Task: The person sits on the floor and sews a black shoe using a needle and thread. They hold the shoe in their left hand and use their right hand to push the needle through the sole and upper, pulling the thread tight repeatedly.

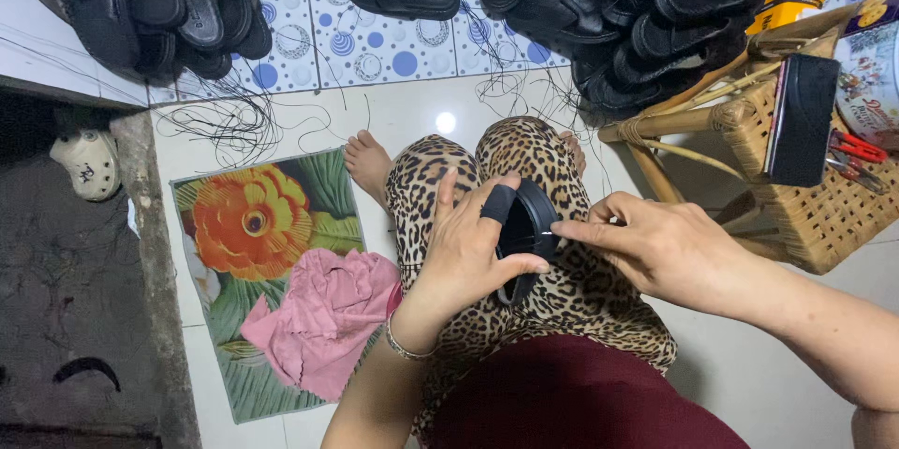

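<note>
A black sandal [526,224] stands on edge over my lap, on leopard-print trousers [581,290]. My left hand [464,248] grips it from the left; a black finger guard [498,203] covers one fingertip resting on the sandal's top. My right hand [655,243] comes in from the right, its fingers pinched together at the sandal's edge. Whether a needle or thread is in the pinch is too small to tell.
Piles of black sandals lie at the top left [150,4] and top right [646,9]. Loose black threads [234,121] litter the floor. A wicker stool [796,187] with a dark case and red scissors [857,147] stands right. A flower mat [257,224] with a pink cloth [323,318] lies left.
</note>
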